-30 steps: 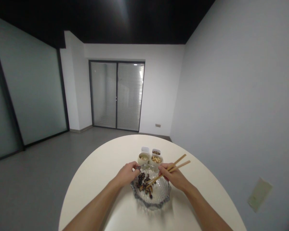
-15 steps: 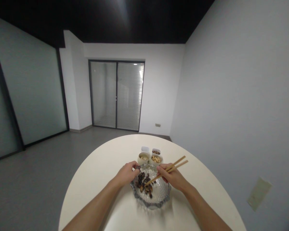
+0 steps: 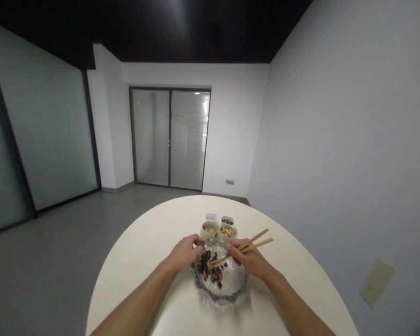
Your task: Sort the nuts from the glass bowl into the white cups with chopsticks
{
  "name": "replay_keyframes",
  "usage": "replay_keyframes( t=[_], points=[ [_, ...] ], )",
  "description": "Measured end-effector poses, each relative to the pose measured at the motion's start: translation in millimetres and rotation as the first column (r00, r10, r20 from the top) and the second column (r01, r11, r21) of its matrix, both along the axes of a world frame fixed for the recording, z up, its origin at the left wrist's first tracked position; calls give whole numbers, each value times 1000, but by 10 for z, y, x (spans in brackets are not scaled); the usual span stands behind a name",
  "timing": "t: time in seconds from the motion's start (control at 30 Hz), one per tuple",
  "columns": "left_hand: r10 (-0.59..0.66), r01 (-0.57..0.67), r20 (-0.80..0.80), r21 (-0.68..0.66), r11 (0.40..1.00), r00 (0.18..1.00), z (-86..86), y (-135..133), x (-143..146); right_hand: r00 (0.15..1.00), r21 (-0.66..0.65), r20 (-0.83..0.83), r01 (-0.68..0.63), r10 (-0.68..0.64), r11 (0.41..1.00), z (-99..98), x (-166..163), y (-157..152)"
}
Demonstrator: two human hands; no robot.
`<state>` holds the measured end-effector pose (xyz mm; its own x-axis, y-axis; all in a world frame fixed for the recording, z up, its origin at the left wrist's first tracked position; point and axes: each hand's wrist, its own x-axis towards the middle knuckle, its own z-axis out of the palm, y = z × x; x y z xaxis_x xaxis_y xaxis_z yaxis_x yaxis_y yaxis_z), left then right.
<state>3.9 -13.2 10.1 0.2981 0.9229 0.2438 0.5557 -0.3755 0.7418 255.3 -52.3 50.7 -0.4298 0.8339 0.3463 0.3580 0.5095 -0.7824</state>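
A clear glass bowl (image 3: pixel 235 289) with a wavy rim stands near me on the table. Dark and brown dried pieces (image 3: pixel 210 268), too small to name surely, lie mostly in its left half. My left hand (image 3: pixel 186 252) grips the bowl's left rim, thumb and fingers closed on it. In my right hand (image 3: pixel 250 257), over the bowl's right side, is a pair of wooden chopsticks (image 3: pixel 255 239). Their tips reach down among the pieces near the middle of the bowl, slightly apart. Whether a piece sits between the tips is too small to tell.
Just beyond the bowl stand a cup with pale contents (image 3: pixel 209 228), a cup of tan nuts (image 3: pixel 227 231), a small white dish (image 3: pixel 211 217) and a small dish of brown pieces (image 3: pixel 227 220). All rest on a round cream table (image 3: pixel 143 242). A white wall (image 3: pixel 336 140) rises at the right.
The chopsticks have shifted slightly within my right hand, their back ends spreading wider apart. My left hand and the bowl stay in place.
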Motion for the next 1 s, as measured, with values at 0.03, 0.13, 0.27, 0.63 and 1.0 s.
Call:
replay_keyframes(
  t=[0.03,0.13,0.27,0.63,1.0],
  points=[
    [-1,1,-1,-1,1000,1000,3,0,0,1000,7,8,2,-2,1000,5,-6,-6],
    [6,-6,-3,-4,1000,1000,13,-1,3,1000,2,16,15,-15,1000,17,-27,-20],
    [16,-16,-3,-6,1000,1000,12,-1,7,1000,-20,11,15,-15,1000,0,-57,-21],
    [14,-14,-2,-14,1000,1000,7,-8,12,1000,-13,5,19,-19,1000,-10,-94,-18],
    [11,-11,-2,-25,1000,1000,23,-15,10,1000,-12,7,23,-23,1000,-1,-108,-33]
  ],
)
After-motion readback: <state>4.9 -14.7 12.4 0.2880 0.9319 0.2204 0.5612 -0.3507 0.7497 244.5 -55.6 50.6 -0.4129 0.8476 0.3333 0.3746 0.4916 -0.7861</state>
